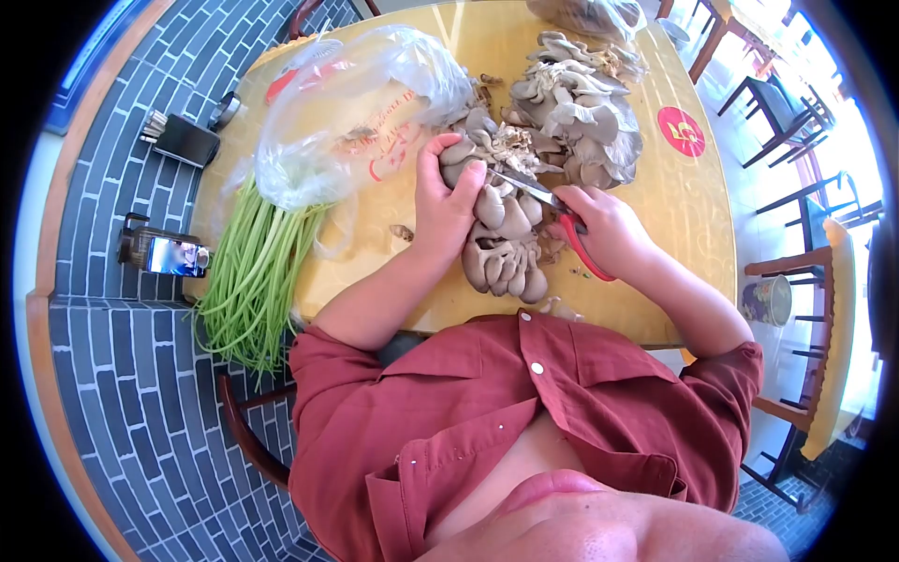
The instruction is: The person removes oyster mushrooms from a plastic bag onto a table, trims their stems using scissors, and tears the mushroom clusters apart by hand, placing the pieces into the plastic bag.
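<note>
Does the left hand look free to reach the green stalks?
Probably not yet: the left hand is holding grey mushrooms. Once free, likely, since the plastic bag leaves the green stalks largely uncovered.

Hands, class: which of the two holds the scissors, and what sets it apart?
The right hand: it grips the red-handled scissors, while the left hand holds mushrooms instead.

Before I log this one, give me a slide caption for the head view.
Left hand grips a mushroom cluster, right hand holding red-handled scissors close by; green stalks lie leftward.
</note>
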`<action>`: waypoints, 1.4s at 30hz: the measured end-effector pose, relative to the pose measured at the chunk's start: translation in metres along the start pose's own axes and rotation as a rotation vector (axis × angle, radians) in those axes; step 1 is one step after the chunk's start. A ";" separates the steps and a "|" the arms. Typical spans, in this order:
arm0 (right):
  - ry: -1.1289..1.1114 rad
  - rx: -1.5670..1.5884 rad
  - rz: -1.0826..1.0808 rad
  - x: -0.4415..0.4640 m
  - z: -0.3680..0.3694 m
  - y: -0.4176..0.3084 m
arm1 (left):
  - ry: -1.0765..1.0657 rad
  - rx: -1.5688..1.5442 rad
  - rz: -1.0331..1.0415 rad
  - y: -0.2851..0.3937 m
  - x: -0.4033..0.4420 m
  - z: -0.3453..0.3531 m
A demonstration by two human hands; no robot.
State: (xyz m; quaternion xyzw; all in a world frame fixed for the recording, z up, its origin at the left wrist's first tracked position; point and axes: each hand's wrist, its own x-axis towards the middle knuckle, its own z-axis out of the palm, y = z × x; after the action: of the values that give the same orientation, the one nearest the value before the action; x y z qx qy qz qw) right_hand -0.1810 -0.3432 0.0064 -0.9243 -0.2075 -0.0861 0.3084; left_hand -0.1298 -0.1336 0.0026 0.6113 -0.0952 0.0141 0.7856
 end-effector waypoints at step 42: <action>-0.108 0.254 0.237 -0.009 -0.013 0.013 | -0.143 -0.284 -0.229 0.025 0.040 -0.051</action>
State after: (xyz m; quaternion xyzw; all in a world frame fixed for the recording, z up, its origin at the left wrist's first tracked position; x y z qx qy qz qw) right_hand -0.1841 -0.3636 0.0069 -0.8993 -0.1227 0.0274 0.4189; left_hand -0.0873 -0.0818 0.0210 0.5007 -0.0817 -0.1325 0.8515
